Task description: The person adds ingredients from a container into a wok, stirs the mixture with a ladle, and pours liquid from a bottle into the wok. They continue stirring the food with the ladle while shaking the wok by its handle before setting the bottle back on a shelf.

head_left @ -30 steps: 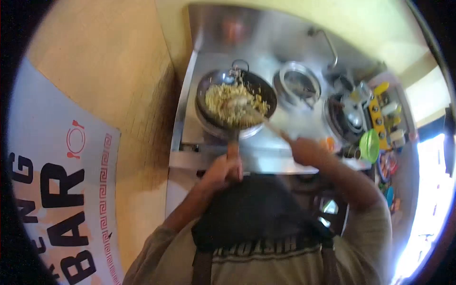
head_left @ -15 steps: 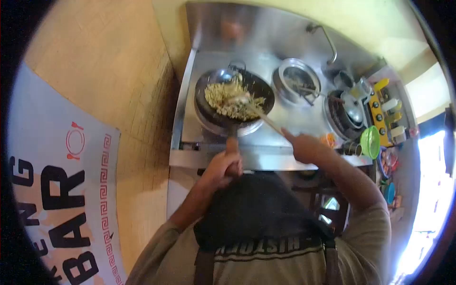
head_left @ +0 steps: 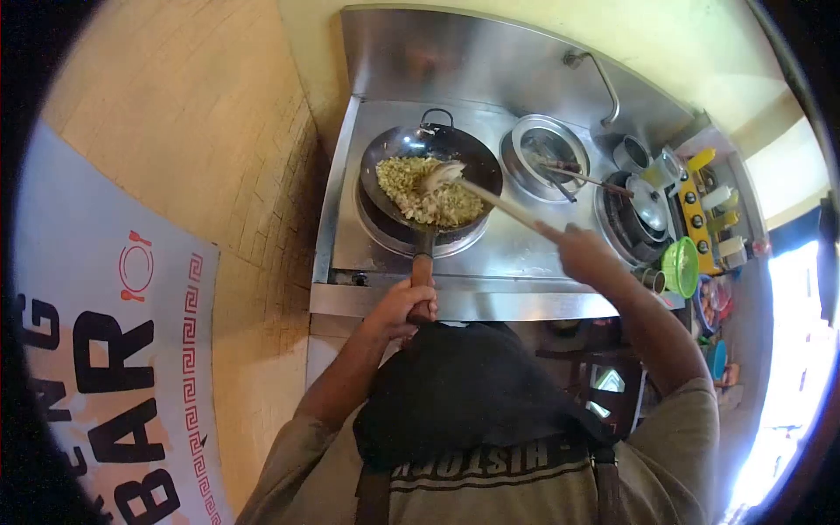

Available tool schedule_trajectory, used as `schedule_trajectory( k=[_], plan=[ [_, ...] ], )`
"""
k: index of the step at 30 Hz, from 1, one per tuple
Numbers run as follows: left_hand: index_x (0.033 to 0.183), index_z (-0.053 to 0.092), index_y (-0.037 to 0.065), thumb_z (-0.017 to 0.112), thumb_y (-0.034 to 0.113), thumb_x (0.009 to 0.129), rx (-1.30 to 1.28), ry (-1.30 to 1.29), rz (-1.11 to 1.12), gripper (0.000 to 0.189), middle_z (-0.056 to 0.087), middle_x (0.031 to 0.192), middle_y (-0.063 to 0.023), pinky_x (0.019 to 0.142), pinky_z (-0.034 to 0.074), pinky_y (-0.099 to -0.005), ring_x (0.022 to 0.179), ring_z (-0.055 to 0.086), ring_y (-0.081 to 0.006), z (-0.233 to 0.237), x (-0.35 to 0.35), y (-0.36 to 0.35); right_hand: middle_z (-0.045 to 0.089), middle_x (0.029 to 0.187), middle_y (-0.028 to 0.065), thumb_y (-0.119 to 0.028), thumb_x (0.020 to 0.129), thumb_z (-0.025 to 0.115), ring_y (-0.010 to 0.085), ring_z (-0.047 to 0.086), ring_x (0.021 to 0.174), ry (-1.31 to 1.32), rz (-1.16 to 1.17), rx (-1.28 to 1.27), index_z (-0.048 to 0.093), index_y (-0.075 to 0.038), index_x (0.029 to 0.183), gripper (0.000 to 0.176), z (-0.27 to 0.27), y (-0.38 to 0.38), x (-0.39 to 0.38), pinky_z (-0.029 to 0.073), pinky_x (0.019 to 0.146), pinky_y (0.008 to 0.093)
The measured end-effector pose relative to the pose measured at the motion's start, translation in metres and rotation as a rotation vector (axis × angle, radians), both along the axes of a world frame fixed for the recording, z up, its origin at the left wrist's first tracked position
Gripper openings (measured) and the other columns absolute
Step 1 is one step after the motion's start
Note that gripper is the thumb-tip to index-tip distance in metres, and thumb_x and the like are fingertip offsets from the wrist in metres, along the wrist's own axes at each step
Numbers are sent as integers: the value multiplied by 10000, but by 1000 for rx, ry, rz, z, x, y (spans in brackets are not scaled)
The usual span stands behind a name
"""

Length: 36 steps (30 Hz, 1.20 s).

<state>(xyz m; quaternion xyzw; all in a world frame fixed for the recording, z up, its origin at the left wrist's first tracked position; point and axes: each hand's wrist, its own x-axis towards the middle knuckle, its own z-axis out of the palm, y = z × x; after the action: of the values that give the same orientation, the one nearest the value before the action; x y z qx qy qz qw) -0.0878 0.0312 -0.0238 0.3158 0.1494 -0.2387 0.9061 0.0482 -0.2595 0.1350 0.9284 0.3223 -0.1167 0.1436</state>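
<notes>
A dark wok (head_left: 398,149) full of yellowish fried rice (head_left: 418,191) sits on the left burner of a steel stove (head_left: 350,236). My left hand (head_left: 404,306) grips the wok's wooden handle (head_left: 423,269) at the stove's front edge. My right hand (head_left: 586,254) holds a long-handled spatula (head_left: 490,199), its blade resting in the rice near the wok's middle.
A round steel pot (head_left: 547,149) with a ladle in it stands right of the wok. Further right are stacked bowls (head_left: 647,206), a green strainer (head_left: 681,267) and yellow condiment bottles (head_left: 704,188). A tiled wall and a printed banner (head_left: 105,350) are on the left.
The wok has shifted away from me and settled on the burner. The spatula blade moved from the rice's right side toward the middle, and my right hand rose slightly.
</notes>
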Motion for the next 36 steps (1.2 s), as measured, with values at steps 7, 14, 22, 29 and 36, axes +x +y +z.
schedule_trajectory(
  k=[7, 14, 22, 29, 36],
  plan=[
    [1048, 442, 40, 589, 20, 805, -101, 43, -18, 285, 535, 770, -72, 588, 500, -340, 657, 563, -174, -37, 12, 9, 598, 924, 191, -37, 814, 503, 317, 639, 730, -66, 5, -173, 320, -255, 1414, 664, 69, -27, -3, 521, 645, 421],
    [1032, 429, 67, 584, 19, 792, -125, 82, -43, 289, 518, 747, -70, 564, 500, -355, 632, 566, -186, -52, 19, 7, 613, 917, 266, -109, 833, 510, 415, 619, 837, 137, -250, 225, 318, -103, 1407, 605, -73, 14, 26, 500, 746, 479],
    [1019, 460, 85, 614, 93, 828, 175, 112, 3, 245, 513, 727, -29, 453, 466, -305, 543, 528, -139, -73, 23, 0, 625, 933, 281, -145, 846, 501, 456, 601, 871, 262, -449, 808, 373, -58, 1371, 547, -137, 60, 57, 470, 790, 500],
    [960, 470, 94, 610, 96, 830, 253, 103, 61, 191, 498, 696, -21, 441, 479, -321, 526, 532, -141, -70, 23, -5, 630, 843, 260, -129, 875, 465, 420, 618, 746, 95, -48, 744, 325, -102, 1406, 550, -129, 28, 52, 500, 687, 487],
    [970, 462, 113, 617, 94, 829, 213, 136, 51, 210, 496, 699, -14, 449, 475, -318, 536, 530, -138, -69, 24, -5, 621, 871, 252, -87, 880, 438, 369, 646, 746, 161, -38, 178, 193, -128, 1455, 627, -116, 53, 46, 520, 623, 476]
  ],
)
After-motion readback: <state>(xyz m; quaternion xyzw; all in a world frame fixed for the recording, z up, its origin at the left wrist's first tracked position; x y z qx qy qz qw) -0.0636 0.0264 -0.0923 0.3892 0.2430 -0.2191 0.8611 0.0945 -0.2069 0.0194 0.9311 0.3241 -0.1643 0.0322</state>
